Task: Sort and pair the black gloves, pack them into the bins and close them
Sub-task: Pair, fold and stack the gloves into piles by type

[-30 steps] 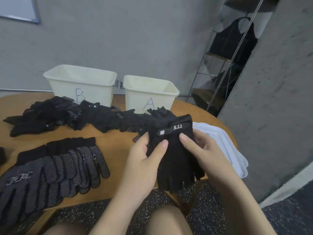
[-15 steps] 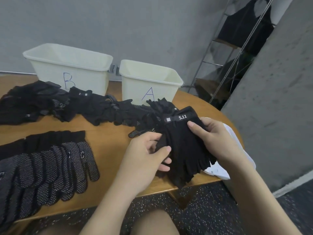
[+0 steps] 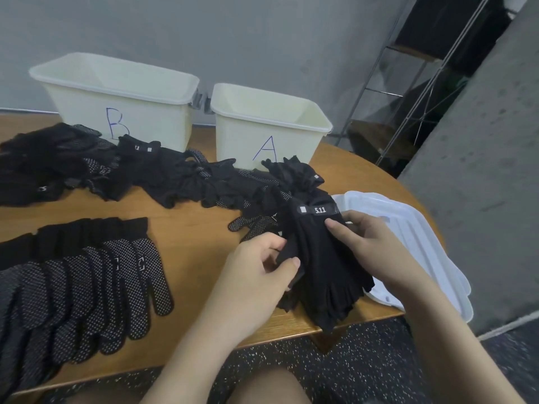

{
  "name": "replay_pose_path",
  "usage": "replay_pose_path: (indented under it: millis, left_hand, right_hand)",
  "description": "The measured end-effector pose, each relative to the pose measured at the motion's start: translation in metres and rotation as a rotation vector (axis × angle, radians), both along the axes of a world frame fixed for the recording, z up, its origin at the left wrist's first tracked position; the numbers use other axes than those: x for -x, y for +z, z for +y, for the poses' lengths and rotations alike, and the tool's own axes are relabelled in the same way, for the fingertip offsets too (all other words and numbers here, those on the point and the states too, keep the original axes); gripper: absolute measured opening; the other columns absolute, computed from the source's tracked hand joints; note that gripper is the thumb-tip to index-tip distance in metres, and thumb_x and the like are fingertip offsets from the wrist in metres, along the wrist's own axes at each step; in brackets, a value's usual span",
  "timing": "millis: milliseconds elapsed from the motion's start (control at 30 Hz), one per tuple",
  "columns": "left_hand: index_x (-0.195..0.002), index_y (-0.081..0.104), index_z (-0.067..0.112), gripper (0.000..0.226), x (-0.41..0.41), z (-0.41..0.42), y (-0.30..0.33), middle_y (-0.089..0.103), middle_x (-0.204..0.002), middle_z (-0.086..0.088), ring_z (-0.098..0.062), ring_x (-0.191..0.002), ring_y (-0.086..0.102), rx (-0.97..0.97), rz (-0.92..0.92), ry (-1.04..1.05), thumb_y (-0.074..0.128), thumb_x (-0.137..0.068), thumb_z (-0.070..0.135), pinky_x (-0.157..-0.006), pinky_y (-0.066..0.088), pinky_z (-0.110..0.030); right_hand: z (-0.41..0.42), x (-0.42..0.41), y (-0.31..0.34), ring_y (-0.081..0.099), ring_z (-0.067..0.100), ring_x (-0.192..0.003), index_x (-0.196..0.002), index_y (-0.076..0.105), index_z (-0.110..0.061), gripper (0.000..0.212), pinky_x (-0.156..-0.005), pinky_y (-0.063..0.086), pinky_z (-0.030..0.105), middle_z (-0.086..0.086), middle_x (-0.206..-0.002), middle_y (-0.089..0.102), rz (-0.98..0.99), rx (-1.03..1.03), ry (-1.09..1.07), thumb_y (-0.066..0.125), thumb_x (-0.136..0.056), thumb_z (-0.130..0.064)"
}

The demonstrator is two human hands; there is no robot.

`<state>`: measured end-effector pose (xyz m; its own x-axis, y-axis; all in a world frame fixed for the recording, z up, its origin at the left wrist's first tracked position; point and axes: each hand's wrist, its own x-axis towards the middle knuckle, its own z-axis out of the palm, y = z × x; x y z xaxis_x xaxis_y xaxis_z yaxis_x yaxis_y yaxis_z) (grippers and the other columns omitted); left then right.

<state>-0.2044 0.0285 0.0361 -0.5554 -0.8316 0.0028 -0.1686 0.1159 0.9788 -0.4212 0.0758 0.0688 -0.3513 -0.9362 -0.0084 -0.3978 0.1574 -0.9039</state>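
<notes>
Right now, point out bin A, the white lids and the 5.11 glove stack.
bin A [image 3: 271,132]: head view, front wall.
white lids [image 3: 408,228]: head view, ribbed top.
5.11 glove stack [image 3: 326,263]: head view, middle.

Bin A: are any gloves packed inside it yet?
No. What shows of the inside of bin A is bare cream wall, and the gloves lie on the table before it.

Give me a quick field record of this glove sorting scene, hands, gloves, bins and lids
left hand: pinches the near edge of the plain glove bundle
right hand: grips the same bundle just below its 5.11 tag
plain glove bundle: held over the table's front edge
dotted gloves: fanned in a row at the left on the table
unsorted pile: lies in front of the bins
bin B: open, inside hidden
bin A: open, inside hidden
white lids: stacked at the right, off the bins
</notes>
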Motion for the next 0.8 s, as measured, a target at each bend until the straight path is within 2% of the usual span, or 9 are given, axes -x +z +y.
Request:
replay_pose_path:
  millis: [100,200,267,333,400,467,567,700,800]
  left_hand:
    - [-0.108,0.070,0.035,0.011,0.002,0.001,0.003,0.075,-0.098,0.019,-0.004,-0.082,0.072,0.098,-0.015,0.021,0.066,-0.098,0.031,-0.069,0.056,-0.020]
    - [-0.106,0.070,0.036,0.010,0.002,0.003,0.003,0.075,-0.094,0.019,-0.004,-0.080,0.072,0.141,-0.052,0.049,0.067,-0.098,0.032,-0.071,0.058,-0.021]
    - [-0.104,0.069,0.035,0.007,0.002,0.004,0.001,0.074,-0.091,0.017,-0.004,-0.076,0.071,0.136,-0.072,0.057,0.067,-0.098,0.033,-0.066,0.056,-0.019]
    - [-0.102,0.069,0.035,0.005,0.002,0.005,0.000,0.073,-0.089,0.018,-0.003,-0.074,0.071,0.134,-0.083,0.072,0.067,-0.098,0.033,-0.060,0.050,-0.013]
    - [-0.101,0.068,0.035,0.004,0.002,0.005,-0.001,0.073,-0.087,0.019,-0.002,-0.072,0.070,0.139,-0.092,0.087,0.068,-0.097,0.034,-0.058,0.048,-0.010]
    - [-0.098,0.070,0.034,0.003,0.002,0.005,0.000,0.073,-0.086,0.017,-0.004,-0.072,0.070,0.135,-0.087,0.080,0.068,-0.097,0.035,-0.060,0.052,-0.016]
    - [-0.094,0.072,0.032,0.008,0.000,0.004,0.000,0.075,-0.087,0.013,-0.010,-0.074,0.071,0.104,-0.056,0.061,0.066,-0.097,0.037,-0.072,0.060,-0.034]
    - [-0.089,0.072,0.032,0.012,-0.002,0.002,-0.002,0.075,-0.083,0.015,-0.009,-0.071,0.070,0.097,-0.065,0.059,0.065,-0.098,0.035,-0.072,0.059,-0.033]
    - [-0.083,0.070,0.026,0.016,-0.002,0.003,-0.010,0.073,-0.077,0.011,-0.011,-0.069,0.069,0.125,-0.128,0.080,0.066,-0.098,0.028,-0.069,0.058,-0.033]
  right_hand:
    - [-0.001,0.000,0.001,0.076,0.008,-0.089,-0.104,0.073,-0.022,0.016,-0.073,0.059,0.020,-0.008,-0.095,0.080,0.022,0.050,-0.038,0.065,-0.099,-0.035]
    - [-0.004,0.004,0.004,0.076,0.015,-0.091,-0.103,0.072,-0.017,0.016,-0.081,0.059,0.035,-0.001,-0.094,0.080,0.007,0.091,-0.091,0.067,-0.099,-0.031]
    - [-0.006,0.005,0.002,0.076,0.012,-0.089,-0.102,0.072,-0.017,0.013,-0.080,0.057,0.032,-0.004,-0.093,0.080,0.025,0.073,-0.090,0.068,-0.099,-0.029]
    - [-0.007,0.002,-0.003,0.073,0.004,-0.087,-0.102,0.072,-0.020,0.010,-0.076,0.053,0.024,-0.010,-0.090,0.078,0.148,0.051,-0.096,0.067,-0.099,-0.028]
    - [-0.008,-0.003,-0.008,0.067,0.003,-0.089,-0.107,0.069,-0.023,0.011,-0.077,0.053,0.024,-0.012,-0.092,0.072,0.372,0.091,-0.168,0.068,-0.098,-0.029]
    - [-0.006,-0.012,-0.009,0.061,0.003,-0.105,-0.117,0.065,-0.023,0.021,-0.091,0.050,0.025,-0.010,-0.109,0.066,0.521,0.247,-0.174,0.067,-0.098,-0.030]
    - [-0.002,-0.027,-0.008,0.042,0.003,-0.140,-0.143,0.055,-0.022,0.046,-0.116,0.031,0.020,-0.009,-0.147,0.051,0.655,0.365,0.037,0.055,-0.103,-0.043]
    - [-0.002,-0.039,-0.017,0.008,0.004,-0.157,-0.160,0.033,-0.031,0.060,-0.129,0.015,0.041,-0.015,-0.169,0.021,0.710,0.218,0.240,0.037,-0.105,-0.054]
    - [-0.002,-0.041,-0.030,-0.007,0.002,-0.157,-0.163,0.020,-0.036,0.061,-0.129,0.009,0.046,-0.017,-0.171,0.006,0.797,0.115,0.296,0.027,-0.106,-0.056]
